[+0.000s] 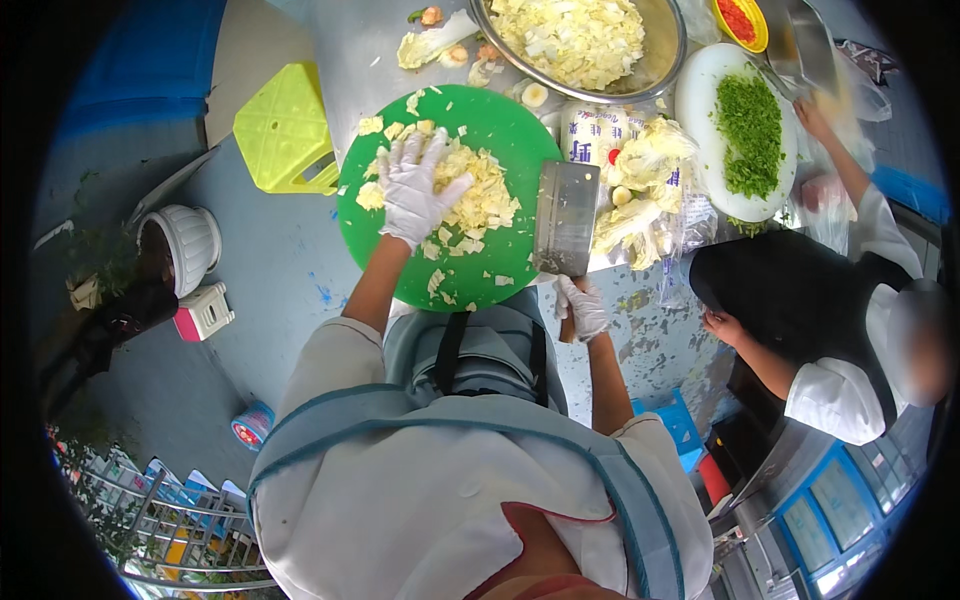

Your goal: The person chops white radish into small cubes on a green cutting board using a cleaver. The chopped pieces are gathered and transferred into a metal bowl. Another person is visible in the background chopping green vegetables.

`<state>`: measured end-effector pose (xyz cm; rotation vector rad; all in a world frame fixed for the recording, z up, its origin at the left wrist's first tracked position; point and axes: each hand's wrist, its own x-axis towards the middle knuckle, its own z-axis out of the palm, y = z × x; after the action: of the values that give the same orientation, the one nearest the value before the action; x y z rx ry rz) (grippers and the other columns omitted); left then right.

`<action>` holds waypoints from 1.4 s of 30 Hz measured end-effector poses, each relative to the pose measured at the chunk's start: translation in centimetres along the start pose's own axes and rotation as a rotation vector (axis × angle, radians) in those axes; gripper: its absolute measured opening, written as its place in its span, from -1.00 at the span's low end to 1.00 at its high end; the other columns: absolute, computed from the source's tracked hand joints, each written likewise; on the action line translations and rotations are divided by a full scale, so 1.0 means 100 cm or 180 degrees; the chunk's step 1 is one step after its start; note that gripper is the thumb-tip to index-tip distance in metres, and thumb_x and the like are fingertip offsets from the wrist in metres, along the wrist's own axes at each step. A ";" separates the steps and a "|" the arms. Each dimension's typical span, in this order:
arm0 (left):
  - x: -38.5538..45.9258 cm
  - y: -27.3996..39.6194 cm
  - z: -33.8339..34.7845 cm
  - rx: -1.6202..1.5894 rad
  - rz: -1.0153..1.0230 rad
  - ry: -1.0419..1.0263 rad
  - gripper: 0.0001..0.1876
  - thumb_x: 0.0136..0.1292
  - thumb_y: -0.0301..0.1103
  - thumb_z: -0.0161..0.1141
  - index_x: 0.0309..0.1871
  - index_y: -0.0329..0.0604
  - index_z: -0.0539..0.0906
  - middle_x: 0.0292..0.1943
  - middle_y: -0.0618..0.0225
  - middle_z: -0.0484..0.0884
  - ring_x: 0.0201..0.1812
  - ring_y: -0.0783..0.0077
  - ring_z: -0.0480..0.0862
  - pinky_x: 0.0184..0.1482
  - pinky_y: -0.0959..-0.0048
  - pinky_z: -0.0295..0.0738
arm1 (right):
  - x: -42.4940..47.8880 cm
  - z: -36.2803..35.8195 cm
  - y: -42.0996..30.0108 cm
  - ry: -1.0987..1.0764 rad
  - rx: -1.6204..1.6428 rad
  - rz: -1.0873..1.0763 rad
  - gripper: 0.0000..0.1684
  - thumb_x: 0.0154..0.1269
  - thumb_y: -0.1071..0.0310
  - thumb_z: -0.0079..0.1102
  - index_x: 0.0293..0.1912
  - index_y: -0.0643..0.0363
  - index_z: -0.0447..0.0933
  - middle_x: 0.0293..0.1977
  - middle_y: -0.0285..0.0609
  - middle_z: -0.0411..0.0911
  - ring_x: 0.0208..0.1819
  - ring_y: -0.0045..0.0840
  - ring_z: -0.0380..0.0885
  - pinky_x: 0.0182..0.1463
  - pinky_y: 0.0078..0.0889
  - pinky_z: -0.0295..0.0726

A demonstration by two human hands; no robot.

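My left hand (416, 184), in a thin white glove, lies palm down with spread fingers on chopped napa cabbage (484, 195). The pieces are spread over a round green cutting board (517, 135). My right hand (583, 309), also gloved, grips the wooden handle of a cleaver (568, 217). Its broad blade overlaps the board's right edge, and a few cabbage bits cling to it. Just right of the blade, loose cabbage leaves (649, 161) lie on a printed plastic bag (589, 131). Beyond the board stands a steel bowl (664, 56) holding more chopped cabbage.
At right a co-worker (795, 315) reaches beside a white cutting board (697, 135) bearing chopped greens (750, 142). A yellow bowl (761, 15) holds red pieces. Cabbage trimmings (431, 45) litter the metal table (345, 45). A yellow-green stool (281, 127) stands left.
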<state>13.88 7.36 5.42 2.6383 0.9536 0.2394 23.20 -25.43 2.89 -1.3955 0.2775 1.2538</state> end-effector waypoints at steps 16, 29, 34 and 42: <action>-0.031 0.076 -0.025 -0.1559 -0.0571 0.1019 -0.25 -0.11 -0.27 0.46 0.26 -0.19 0.52 0.14 0.01 0.46 0.23 0.04 0.38 0.29 0.23 0.29 | -0.028 0.096 -0.012 -0.0743 -0.0072 0.0333 -0.71 0.35 0.25 0.24 -0.35 0.27 0.45 -0.73 -0.28 0.34 -0.78 -0.57 0.29 -0.69 -0.50 0.30; 0.173 0.094 -0.056 -0.1897 0.0288 0.1358 -0.47 0.29 -0.01 0.14 0.24 -0.09 0.52 0.29 -0.01 0.41 0.36 0.03 0.32 0.41 0.19 0.16 | 0.017 0.090 -0.285 0.2379 -0.4839 -0.2444 -0.62 0.30 -0.03 0.17 -0.27 0.13 0.55 -0.49 -0.05 0.61 -0.50 -0.25 0.58 -0.38 -0.14 0.48; 0.114 -0.126 0.002 -0.0727 0.0124 0.0741 -0.57 0.47 -0.12 -0.11 0.25 -0.11 0.50 0.22 0.08 0.51 0.32 0.11 0.41 0.43 0.28 0.11 | 0.031 0.061 -0.207 0.1079 -0.3688 -0.2559 -0.73 0.25 0.13 0.29 -0.27 0.10 0.51 -0.65 -0.25 0.45 -0.63 -0.45 0.45 -0.46 -0.43 0.46; 0.074 -0.136 0.030 -0.0269 0.0438 -0.0138 -0.51 0.49 -0.10 -0.17 0.40 -0.06 0.33 0.38 0.17 0.34 0.45 0.10 0.20 0.48 0.17 -0.03 | 0.111 0.122 -0.127 0.0681 -0.5055 -0.1519 -0.59 0.31 -0.05 0.09 -0.22 0.13 0.46 -0.41 0.01 0.63 -0.36 -0.06 0.64 -0.27 -0.02 0.55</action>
<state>12.29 21.28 -1.90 2.6227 0.7330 0.2479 31.18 -6.28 4.64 -2.6681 -1.1119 0.7923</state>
